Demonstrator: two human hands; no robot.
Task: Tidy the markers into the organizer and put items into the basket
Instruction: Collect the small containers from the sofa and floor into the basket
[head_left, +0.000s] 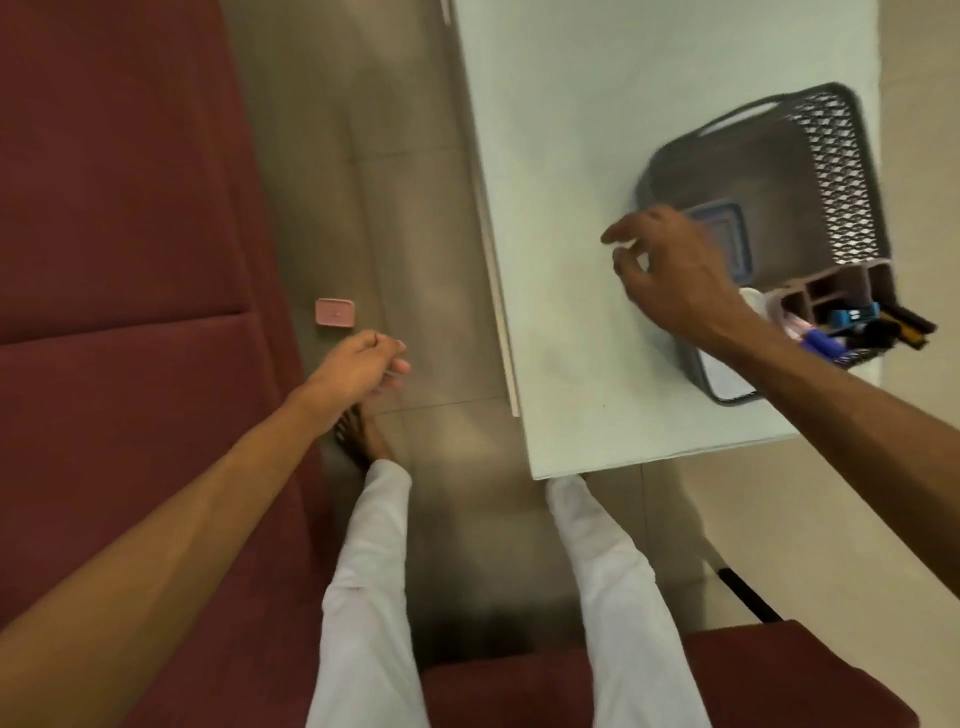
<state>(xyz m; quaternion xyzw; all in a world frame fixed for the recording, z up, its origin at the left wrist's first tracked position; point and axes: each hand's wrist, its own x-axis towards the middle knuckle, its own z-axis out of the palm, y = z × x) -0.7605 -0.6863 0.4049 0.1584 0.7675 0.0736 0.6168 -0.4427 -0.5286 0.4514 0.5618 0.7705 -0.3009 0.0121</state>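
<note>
A grey mesh basket stands on the white table at the right. Inside it are a blue-lidded box, a pink organizer holding several markers, and a white item under my forearm. My right hand hovers over the basket's left rim, fingers spread, holding nothing. My left hand hangs over the floor left of the table, fingers curled in, with nothing visible in it. A small pink rectangular item lies on the floor just beyond that hand.
A maroon sofa fills the left side. A strip of tiled floor runs between it and the table. My legs in white trousers stand at the table's near corner, and a maroon seat sits at the bottom right.
</note>
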